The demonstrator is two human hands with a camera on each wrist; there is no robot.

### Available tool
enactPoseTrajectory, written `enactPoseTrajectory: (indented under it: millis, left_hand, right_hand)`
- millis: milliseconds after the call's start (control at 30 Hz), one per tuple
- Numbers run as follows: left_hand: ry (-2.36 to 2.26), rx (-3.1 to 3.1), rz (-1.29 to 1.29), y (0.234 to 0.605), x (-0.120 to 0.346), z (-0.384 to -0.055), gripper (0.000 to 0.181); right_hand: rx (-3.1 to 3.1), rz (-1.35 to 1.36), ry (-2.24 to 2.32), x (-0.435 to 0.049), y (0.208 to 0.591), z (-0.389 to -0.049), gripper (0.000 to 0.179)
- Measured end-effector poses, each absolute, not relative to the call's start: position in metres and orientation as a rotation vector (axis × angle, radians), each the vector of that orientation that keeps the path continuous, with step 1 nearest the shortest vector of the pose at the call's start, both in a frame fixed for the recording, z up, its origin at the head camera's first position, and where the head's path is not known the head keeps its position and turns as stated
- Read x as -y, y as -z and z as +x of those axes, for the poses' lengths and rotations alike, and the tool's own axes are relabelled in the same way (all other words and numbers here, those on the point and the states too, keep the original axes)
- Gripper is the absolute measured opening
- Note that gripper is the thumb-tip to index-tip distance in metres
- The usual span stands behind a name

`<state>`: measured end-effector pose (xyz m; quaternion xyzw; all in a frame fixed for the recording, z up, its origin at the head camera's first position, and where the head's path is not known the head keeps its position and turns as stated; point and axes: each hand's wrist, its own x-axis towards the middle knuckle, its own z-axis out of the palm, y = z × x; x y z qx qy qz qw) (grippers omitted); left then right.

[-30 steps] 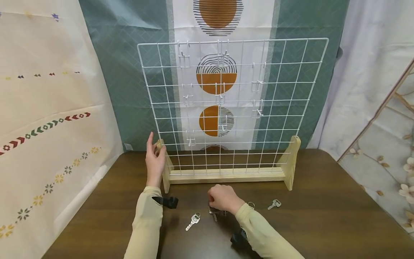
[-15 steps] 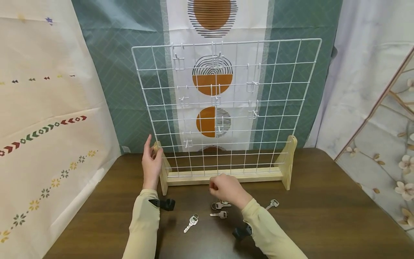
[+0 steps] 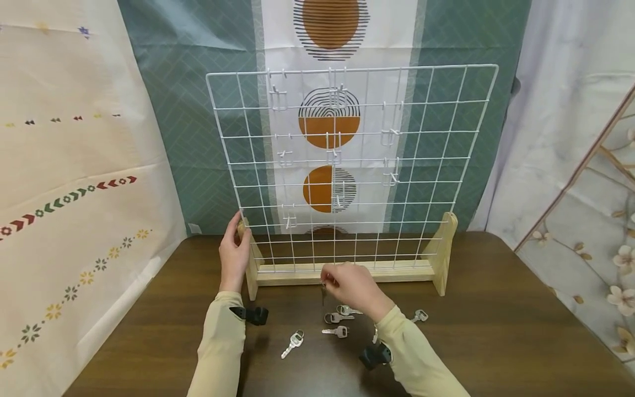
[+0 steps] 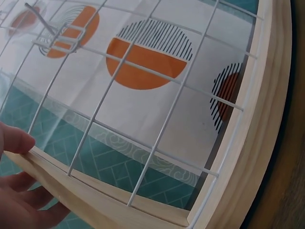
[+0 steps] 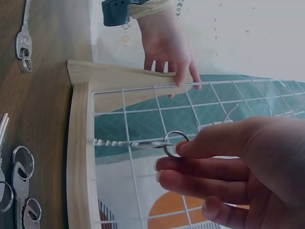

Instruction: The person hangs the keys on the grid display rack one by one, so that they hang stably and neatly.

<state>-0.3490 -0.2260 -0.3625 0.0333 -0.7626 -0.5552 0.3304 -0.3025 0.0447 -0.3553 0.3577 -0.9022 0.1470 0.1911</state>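
My right hand (image 3: 354,286) pinches a split ring (image 5: 172,145) between thumb and fingers. From that ring dangles a small metal key (image 5: 131,143), over the table just in front of the rack's wooden base bar (image 3: 347,274). A white wire grid rack (image 3: 423,132) stands upright in light wooden supports. At its left side, my left hand (image 3: 234,256) grips the wooden upright (image 4: 71,195), thumb on one face and fingers on the other. White hooks (image 3: 285,157) are hung on the grid at several heights.
Several keys with rings lie on the brown table (image 3: 491,331): one key (image 3: 294,343) at left, a loose cluster including another key (image 3: 337,331) below my right hand, and a key (image 3: 420,315) at right. Patterned cloth (image 3: 220,121) hangs behind the rack.
My right hand has lifted from among the keys on the table and moved up toward the rack, with a key now hanging from its fingers. My left hand has drawn its fingers closer onto the upright.
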Motion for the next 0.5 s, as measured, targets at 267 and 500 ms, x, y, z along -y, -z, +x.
enactPoseTrajectory:
  millis: [267,500]
  left_hand:
    - [1.332,2.002,0.038,0.3629,0.2237,-0.3489,0.051]
    - [1.231,2.007,0.025,0.3635,0.2228,-0.3532,0.052]
  right_hand:
    - [2.497,1.007,-0.453,-0.0458,0.3504,-0.3014,0.01]
    - [2.482,0.99,-0.475,-0.0491,0.3492,-0.3014,0.009]
